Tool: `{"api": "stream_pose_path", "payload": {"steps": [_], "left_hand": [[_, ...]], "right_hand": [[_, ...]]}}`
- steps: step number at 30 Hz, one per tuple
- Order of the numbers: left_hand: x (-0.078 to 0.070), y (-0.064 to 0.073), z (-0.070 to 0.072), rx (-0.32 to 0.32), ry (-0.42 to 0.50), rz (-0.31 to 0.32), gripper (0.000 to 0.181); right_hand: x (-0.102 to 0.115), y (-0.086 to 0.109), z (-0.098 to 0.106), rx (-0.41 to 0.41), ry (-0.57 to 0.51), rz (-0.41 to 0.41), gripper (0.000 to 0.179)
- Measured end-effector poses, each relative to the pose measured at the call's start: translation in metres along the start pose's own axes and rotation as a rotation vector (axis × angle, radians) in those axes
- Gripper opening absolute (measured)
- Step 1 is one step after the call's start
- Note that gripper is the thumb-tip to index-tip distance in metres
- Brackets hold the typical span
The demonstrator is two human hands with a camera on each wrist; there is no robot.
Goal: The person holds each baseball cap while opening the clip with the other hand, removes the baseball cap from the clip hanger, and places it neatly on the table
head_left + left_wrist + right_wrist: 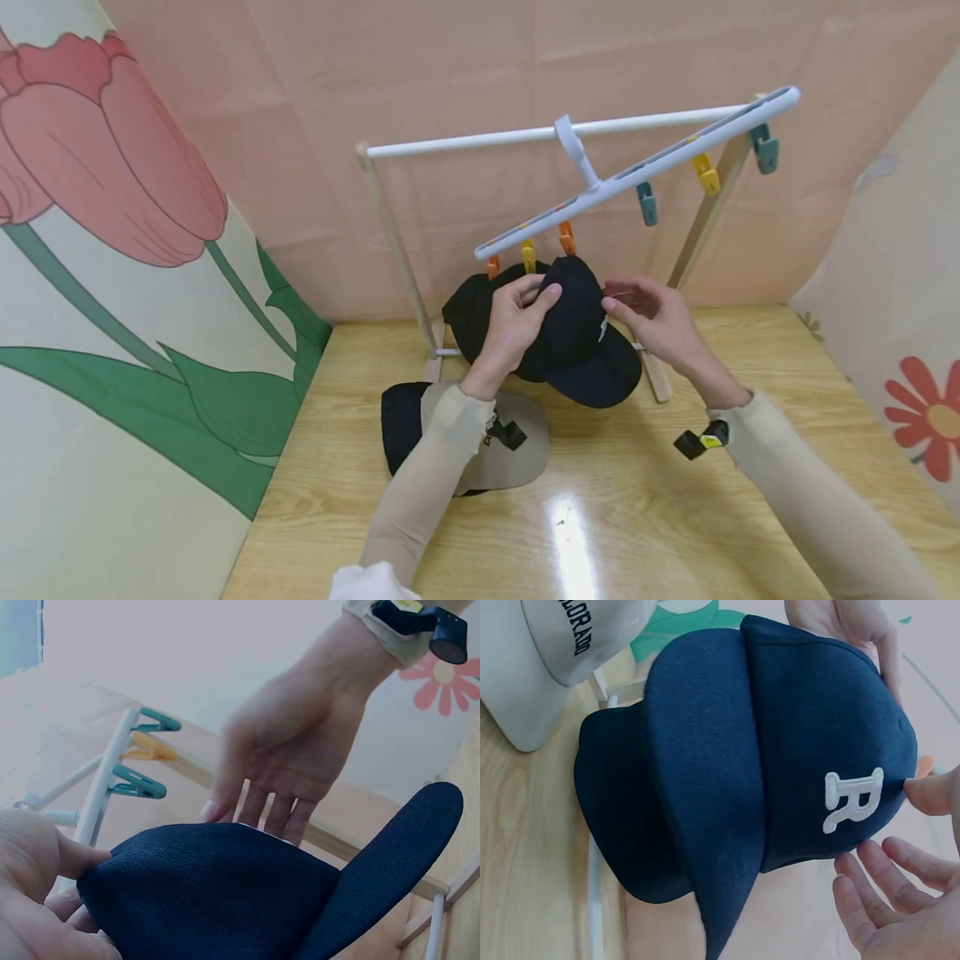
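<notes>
My left hand (516,321) pinches the back of a navy baseball cap (573,333), thumb on the near side. A white letter R is on the cap's front in the right wrist view. At the cap's other side is my right hand (656,321), its fingers fairly straight and its thumb tip and fingertips right at the crown. Behind it a black cap (468,312) hangs under the lowered end of a pale clip hanger (637,175). An orange clip (567,238) on that hanger is just above the navy cap's crown.
The hanger hooks over the white rod (465,143) of a wooden-legged rack and tilts down to the left. Teal clips (647,204) and a yellow clip (706,174) hang at its right. A beige and black cap (517,450) lies on the wooden table (622,517), partly under my left forearm.
</notes>
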State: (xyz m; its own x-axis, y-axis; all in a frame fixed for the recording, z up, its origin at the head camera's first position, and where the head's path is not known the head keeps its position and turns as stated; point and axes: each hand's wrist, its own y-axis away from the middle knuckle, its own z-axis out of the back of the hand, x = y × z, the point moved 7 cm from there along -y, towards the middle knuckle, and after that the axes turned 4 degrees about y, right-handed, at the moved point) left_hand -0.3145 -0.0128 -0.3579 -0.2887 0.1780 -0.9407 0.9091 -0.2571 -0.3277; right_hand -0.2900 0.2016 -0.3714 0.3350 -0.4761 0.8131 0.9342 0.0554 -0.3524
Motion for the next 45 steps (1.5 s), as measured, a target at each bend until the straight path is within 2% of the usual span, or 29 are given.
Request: {"api": "stream_pose_path", "payload": {"steps": [11,20,27,35,42,45], "left_hand": [[0.003,0.002,0.001,0.001,0.011,0.004,0.026],[0.003,0.002,-0.003,-0.006,0.052,-0.01,0.025],[0.004,0.005,-0.008,-0.021,0.073,-0.022,0.025],[-0.002,0.01,-0.011,-0.034,0.068,-0.066,0.027],[-0.01,0.012,-0.014,-0.052,0.077,-0.09,0.026],[-0.011,0.012,-0.013,-0.057,0.072,-0.1,0.026]], "right_hand": [[-0.014,0.009,0.002,-0.001,0.02,0.026,0.04],[-0.03,0.019,0.01,-0.021,0.03,0.001,0.041],[-0.048,0.028,0.018,-0.028,0.083,-0.039,0.041],[-0.066,0.04,0.026,-0.028,0.123,-0.154,0.047],[-0.076,0.045,0.029,-0.04,0.134,-0.147,0.046],[-0.081,0.049,0.027,-0.021,0.105,-0.174,0.05]]}}
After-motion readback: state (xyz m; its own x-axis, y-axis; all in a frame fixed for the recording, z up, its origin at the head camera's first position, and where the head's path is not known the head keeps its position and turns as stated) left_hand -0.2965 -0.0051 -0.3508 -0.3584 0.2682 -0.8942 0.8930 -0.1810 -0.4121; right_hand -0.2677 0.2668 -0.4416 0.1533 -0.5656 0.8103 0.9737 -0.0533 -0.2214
